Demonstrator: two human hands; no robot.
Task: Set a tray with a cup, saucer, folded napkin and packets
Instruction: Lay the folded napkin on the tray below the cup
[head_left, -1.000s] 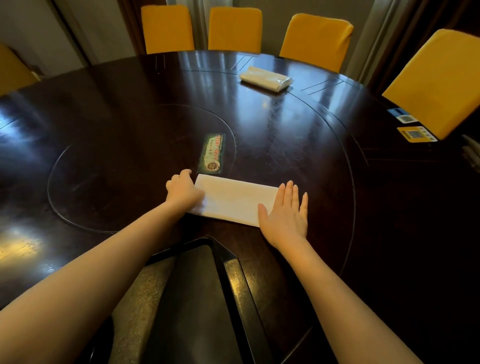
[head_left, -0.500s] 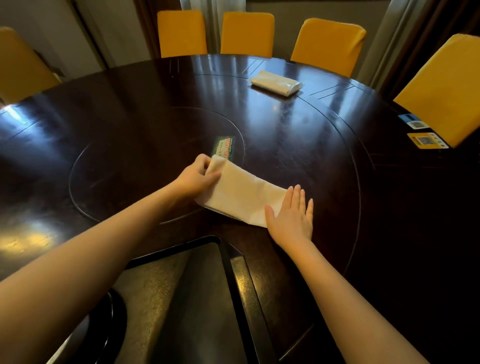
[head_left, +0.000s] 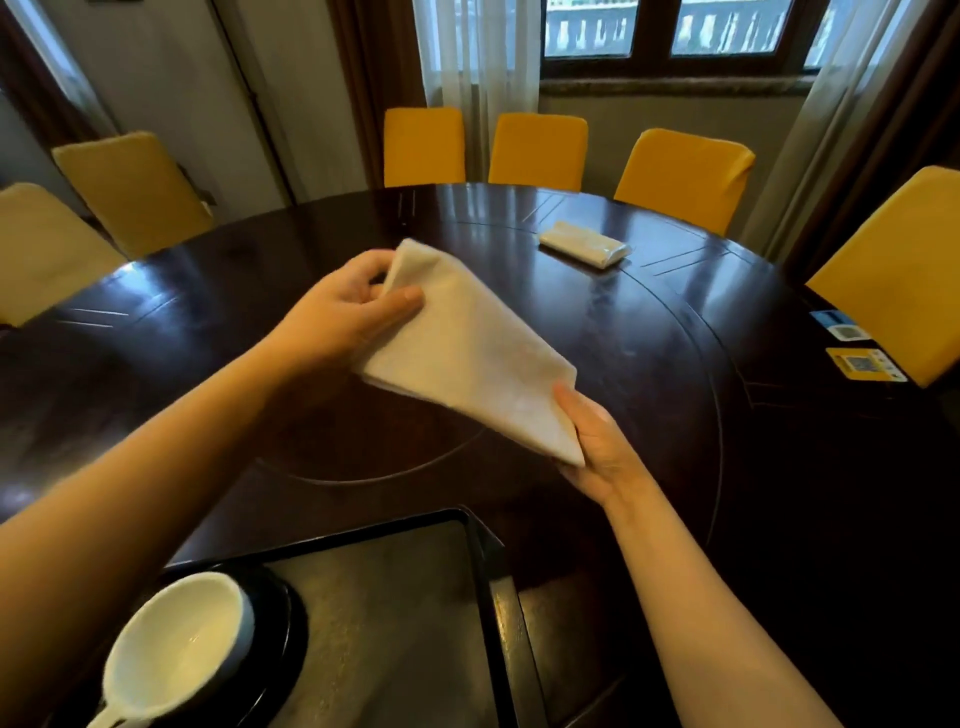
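Note:
A folded white napkin (head_left: 467, 353) hangs in the air above the dark round table (head_left: 675, 415). My left hand (head_left: 348, 312) pinches its upper left end between thumb and fingers. My right hand (head_left: 597, 447) holds its lower right corner, fingers under the cloth. A dark tray (head_left: 488, 597) sits at the near table edge. On its left part stands a white cup (head_left: 182, 649) on a black saucer (head_left: 288, 634). The green packet seen earlier is hidden behind the napkin.
A wrapped white pack (head_left: 584, 250) lies at the far side of the table. Small printed cards (head_left: 862, 364) lie at the right edge. Yellow chairs (head_left: 537, 150) ring the table, with a window behind them.
The napkin lay flat under both hands, then my left hand lifted its left end. Now both hands hold it off the table. The view tilted up, showing the cup and saucer.

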